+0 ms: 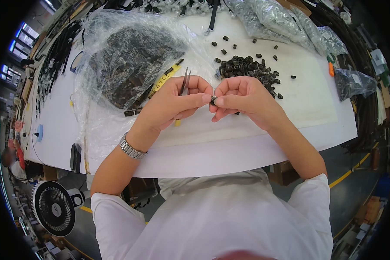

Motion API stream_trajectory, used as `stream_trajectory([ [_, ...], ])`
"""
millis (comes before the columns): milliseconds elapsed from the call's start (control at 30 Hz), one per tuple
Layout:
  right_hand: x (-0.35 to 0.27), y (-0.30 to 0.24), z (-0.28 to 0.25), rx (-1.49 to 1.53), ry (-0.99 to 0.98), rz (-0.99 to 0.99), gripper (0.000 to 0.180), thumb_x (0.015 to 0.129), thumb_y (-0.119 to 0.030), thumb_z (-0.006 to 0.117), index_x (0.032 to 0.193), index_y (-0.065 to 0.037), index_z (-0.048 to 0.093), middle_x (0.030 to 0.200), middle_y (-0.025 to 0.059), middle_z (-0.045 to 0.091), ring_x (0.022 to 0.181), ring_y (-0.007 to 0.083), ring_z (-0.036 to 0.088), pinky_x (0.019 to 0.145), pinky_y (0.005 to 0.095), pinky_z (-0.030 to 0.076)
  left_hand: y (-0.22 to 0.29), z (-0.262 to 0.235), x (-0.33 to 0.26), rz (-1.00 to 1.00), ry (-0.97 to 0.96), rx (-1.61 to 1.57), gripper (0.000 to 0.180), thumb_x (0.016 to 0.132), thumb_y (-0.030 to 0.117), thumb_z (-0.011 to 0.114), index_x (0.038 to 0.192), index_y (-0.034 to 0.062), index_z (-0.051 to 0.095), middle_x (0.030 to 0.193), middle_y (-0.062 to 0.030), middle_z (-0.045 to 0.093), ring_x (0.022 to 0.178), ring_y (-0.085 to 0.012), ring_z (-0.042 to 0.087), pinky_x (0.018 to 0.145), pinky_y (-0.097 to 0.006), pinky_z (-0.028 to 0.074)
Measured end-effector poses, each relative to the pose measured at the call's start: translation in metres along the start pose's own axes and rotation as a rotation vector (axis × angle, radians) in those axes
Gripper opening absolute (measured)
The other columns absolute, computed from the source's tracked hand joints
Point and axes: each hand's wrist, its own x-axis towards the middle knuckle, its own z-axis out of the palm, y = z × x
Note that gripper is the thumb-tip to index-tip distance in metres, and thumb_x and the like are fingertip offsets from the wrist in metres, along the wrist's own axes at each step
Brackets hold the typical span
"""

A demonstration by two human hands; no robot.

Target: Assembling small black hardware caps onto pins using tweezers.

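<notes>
My left hand (177, 99) and my right hand (242, 99) meet fingertip to fingertip over the table. Between their pinched thumbs and fingers sits a small black ring-like piece (213, 100), mostly covered by the fingers. My left hand also keeps a pair of small scissors (185, 82) in its curled fingers, the thin pointed blades sticking up; the handle is largely hidden. Just beyond my right hand lies a heap of similar black pieces (247, 69), with several scattered around it. Left of my left hand, a large clear plastic bag (134, 65) holds many dark pieces.
The white table (229, 149) curves around me. Filled clear bags (281, 21) lie at the far right, a smaller bag (353, 82) near the right edge. A yellow marked strip (165, 78) rests by the big bag. Lower left stands a fan (54, 209).
</notes>
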Motion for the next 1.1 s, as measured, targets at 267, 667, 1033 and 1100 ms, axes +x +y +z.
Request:
stream_trajectory([
  [267,-0.009,0.0,0.014,-0.274,0.072,-0.069,0.013,0.091,-0.007,0.076,0.094,0.003,0.068,0.086,0.0127,0.077,0.074,0.0137,0.075,0.07,0.0261,0.059,0.005,0.002,-0.003,-0.055,-0.079,0.047,0.019,0.09,0.011,0.082,0.096,0.0061,0.065,0.077,0.0066,0.062,0.053,0.0015,0.038,0.048,-0.019,0.024],
  [667,0.003,0.023,0.021,-0.895,0.411,-0.75,0.015,0.089,-0.001,0.076,0.1,-0.001,0.065,0.084,0.0093,0.073,0.071,0.0205,0.074,0.065,0.0321,0.057,-0.003,0.032,-0.006,0.332,0.31,0.502,0.011,0.093,0.009,0.072,0.092,0.0018,0.064,0.084,-0.0003,0.07,0.066,0.001,0.051,0.059,-0.02,0.038],
  [1033,0.014,0.013,0.006,-1.042,0.286,-1.301,0.025,0.088,0.01,0.073,0.108,-0.004,0.069,0.075,0.0058,0.069,0.063,0.0206,0.067,0.054,0.0305,0.052,0.005,0.016,-0.007,0.108,-0.097,-0.172,0.019,0.103,0.015,0.068,0.113,-0.0012,0.066,0.093,-0.0103,0.074,0.044,0.0015,0.036,0.042,-0.018,0.024],
  [1100,0.017,0.014,0.004,-1.005,0.197,-1.366,0.033,0.085,0.011,0.072,0.115,-0.004,0.07,0.081,0.0086,0.071,0.065,0.0219,0.068,0.055,0.0299,0.053,0.006,0.013,-0.009,0.109,-0.087,-0.13,0.019,0.102,0.013,0.069,0.113,-0.0019,0.067,0.092,-0.0102,0.074,0.045,0.0016,0.036,0.042,-0.018,0.024],
])
